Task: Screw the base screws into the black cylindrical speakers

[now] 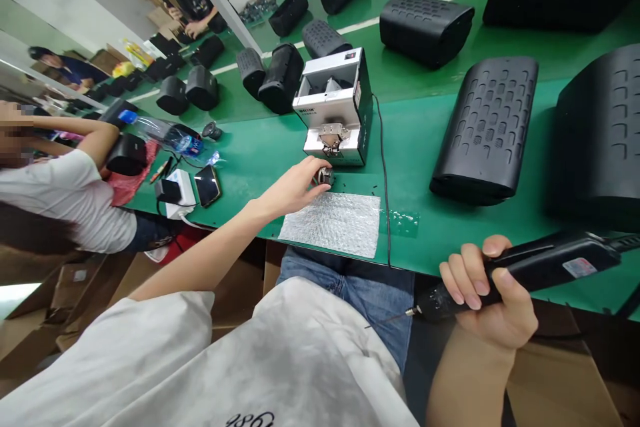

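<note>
My left hand point(299, 188) has its thumb and fingers closed around a small round speaker driver point(326, 177) with a metal back, low over the green bench. Just behind it stands a white and black screw feeder point(331, 107). A sheet of bubble wrap point(333, 223) lies in front, near the bench edge. My right hand point(493, 290) grips a black electric screwdriver point(550, 263) at the lower right. The screwdriver's thin bit points left, in front of my lap, apart from the bench items.
Black speaker housings point(487, 130) stand on the right and along the back. A cable point(383, 173) runs from the feeder to the bench edge. On the left are a phone point(207, 185), a power strip point(181, 193), a plastic bottle point(167, 133) and a seated person point(70, 180).
</note>
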A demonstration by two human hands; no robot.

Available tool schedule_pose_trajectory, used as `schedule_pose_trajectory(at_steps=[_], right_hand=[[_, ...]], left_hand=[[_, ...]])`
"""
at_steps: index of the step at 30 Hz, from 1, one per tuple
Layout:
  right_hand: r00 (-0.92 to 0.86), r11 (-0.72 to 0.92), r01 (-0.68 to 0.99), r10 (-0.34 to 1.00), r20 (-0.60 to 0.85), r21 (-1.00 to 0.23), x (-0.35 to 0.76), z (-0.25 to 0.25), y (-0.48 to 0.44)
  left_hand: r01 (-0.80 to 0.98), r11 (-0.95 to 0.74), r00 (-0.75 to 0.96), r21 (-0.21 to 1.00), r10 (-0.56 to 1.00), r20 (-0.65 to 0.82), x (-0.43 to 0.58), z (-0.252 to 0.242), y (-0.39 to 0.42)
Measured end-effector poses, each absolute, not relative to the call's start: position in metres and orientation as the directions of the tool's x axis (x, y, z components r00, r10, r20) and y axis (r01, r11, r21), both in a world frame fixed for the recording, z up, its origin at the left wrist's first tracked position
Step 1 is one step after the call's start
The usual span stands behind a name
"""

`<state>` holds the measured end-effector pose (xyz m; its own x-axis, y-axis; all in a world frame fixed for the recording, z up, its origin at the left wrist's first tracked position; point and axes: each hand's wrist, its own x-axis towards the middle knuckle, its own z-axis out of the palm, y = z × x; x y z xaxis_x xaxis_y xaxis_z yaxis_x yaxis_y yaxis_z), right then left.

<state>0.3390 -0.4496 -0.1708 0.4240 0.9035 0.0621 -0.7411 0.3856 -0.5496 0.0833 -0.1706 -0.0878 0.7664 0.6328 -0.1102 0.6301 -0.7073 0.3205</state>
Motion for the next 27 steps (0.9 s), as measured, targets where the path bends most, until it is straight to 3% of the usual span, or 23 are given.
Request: schedule_pose_trajectory(at_steps=[7, 15, 27], right_hand=[[0.418, 0.381, -0.736, 0.906, 0.068, -0.560, 0.340, -0.172, -0.450], [0.430, 0.387, -0.715, 0.900, 0.070, -0.583, 0.339, -0.171, -0.449], [0.415, 0.351, -0.717, 0.909, 0.035, -0.603, 0.343, -0.172, -0.453]], left_hand=[[0.507, -0.767, 0.862, 0.395, 0.466, -0.201, 0.111, -0.091, -0.175], [0.460, -0.766, 0.887, 0.449, 0.418, -0.195, 0.151, -0.098, -0.187], [0.570, -0.723, 0.822, 0.391, 0.490, -0.292, 0.080, -0.076, -0.204]])
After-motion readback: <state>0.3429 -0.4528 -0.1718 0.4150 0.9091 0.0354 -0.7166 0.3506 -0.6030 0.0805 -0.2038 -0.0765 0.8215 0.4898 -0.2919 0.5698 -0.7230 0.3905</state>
